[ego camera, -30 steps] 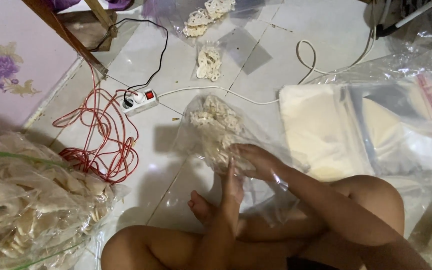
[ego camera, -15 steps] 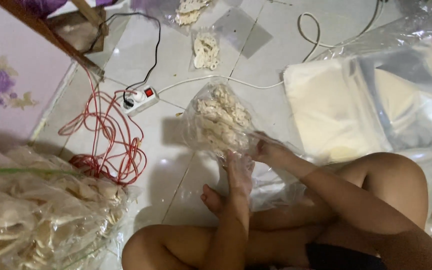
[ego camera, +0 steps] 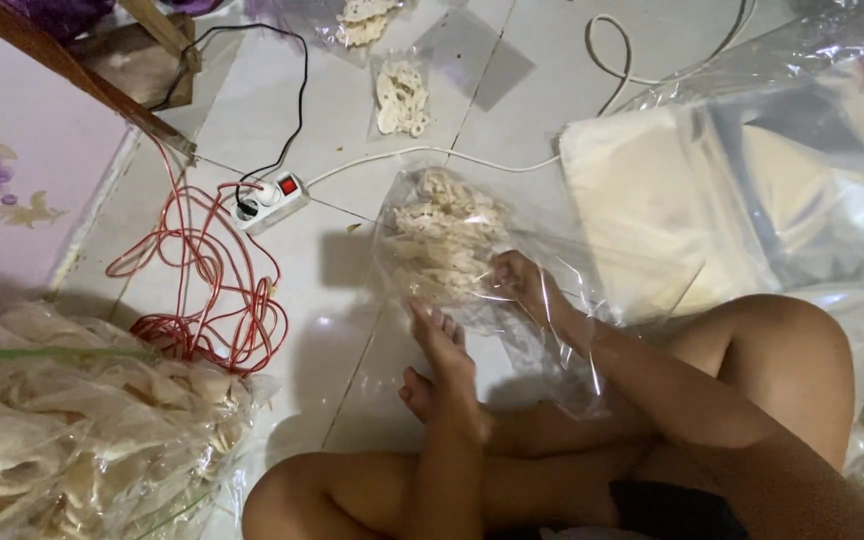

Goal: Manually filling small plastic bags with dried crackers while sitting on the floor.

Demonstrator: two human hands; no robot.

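- I have my right hand (ego camera: 524, 285) inside the mouth of a clear plastic bag (ego camera: 472, 262), fingers curled around a clump of the pale crackers (ego camera: 442, 240) that fill it; the film hides the fingertips, so I cannot tell how firm that grip is.
- My left hand (ego camera: 444, 352) lies flat against the outside of the bag, fingers straight and pressed together, steadying its lower edge.
- The bag rests on the tiled floor (ego camera: 252, 130) just ahead of my crossed legs, tilted with its filled end away from me and its loose open end draped over my right wrist.
- Risk one, as I judge it: the crackers look thin and brittle, and a hard squeeze through the film would likely crumble them.
- Risk two: the open end is slack, so lifting the far end could tip pieces out onto the floor.
- Risk three: the white power strip (ego camera: 270, 202) and the tangle of red cable (ego camera: 207, 290) lie near on my left; a wide swing of the bag could snag them.
- A big sack of crackers (ego camera: 72, 420) sits at my left knee, and folded clear bags (ego camera: 752, 190) are stacked to the right, well apart from my hands.
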